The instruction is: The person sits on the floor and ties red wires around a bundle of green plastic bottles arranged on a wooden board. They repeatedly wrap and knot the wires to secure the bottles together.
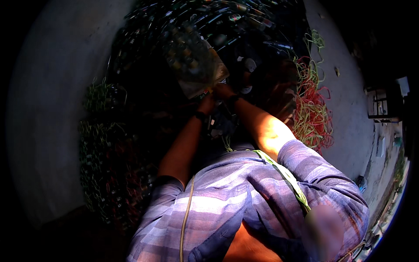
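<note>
My left hand point(207, 105) and my right hand point(223, 90) are close together in front of me, both in deep shade. They are closed at the near corner of a pale sack point(192, 88), which seems to be gathered there. Dark bottle-like shapes point(187, 50) show blurred in the upper part of the sack. A brownish panel of the sack catches light on its right side. The fingers themselves are hard to make out. A hank of light green string point(286, 177) hangs over my shirt.
A large heap of dark bottles point(235, 17) fills the far side, smeared by motion. Tangled green and red string point(312, 115) lies along the right, beside a pale wall point(347, 105). More knotted string point(102, 135) is at the left, next to another pale wall point(56, 109).
</note>
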Available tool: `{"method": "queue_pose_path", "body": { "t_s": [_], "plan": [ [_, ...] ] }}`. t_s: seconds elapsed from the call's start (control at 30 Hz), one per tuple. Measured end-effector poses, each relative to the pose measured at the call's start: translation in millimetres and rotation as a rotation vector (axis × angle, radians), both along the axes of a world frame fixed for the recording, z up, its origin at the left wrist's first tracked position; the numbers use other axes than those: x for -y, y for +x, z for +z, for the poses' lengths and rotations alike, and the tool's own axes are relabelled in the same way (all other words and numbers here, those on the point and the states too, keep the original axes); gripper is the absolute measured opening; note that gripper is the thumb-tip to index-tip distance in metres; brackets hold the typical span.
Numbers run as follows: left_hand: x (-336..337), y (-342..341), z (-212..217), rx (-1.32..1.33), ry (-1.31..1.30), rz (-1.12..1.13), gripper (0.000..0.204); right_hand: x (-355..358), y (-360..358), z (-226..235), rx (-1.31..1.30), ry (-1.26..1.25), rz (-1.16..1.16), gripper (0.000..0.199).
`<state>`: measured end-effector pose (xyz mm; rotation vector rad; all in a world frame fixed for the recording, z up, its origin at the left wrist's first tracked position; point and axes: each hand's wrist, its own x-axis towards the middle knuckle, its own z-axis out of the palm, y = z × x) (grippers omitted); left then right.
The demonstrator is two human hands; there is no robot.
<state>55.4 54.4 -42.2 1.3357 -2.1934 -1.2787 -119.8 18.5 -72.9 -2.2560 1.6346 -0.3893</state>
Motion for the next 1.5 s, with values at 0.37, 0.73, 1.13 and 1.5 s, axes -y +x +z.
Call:
{"method": "queue_pose_path", "body": {
  "t_s": [0.37, 0.73, 1.13, 1.5],
  "plan": [
    [1, 11, 3, -0.085, -0.014, -0.024, 0.03, 1, 22, 34, -0.24, 0.116, 0.059, 0.034],
    [1, 28, 9, 0.002, -0.003, -0.041, 0.034, 38, 36, 34, -0.379, 0.075, -0.075, 0.017],
    [-15, 39, 17, -0.173, 0.122, -0.021, 0.035, 32, 42, 41, -0.389, 0.033, -0.03, 0.018],
    [-11, 28, 68, -0.036, 0.106, -0.017, 0.031, 39, 23, 47, -0.38, 0.097, -0.006, 0.02]
  ]
}}
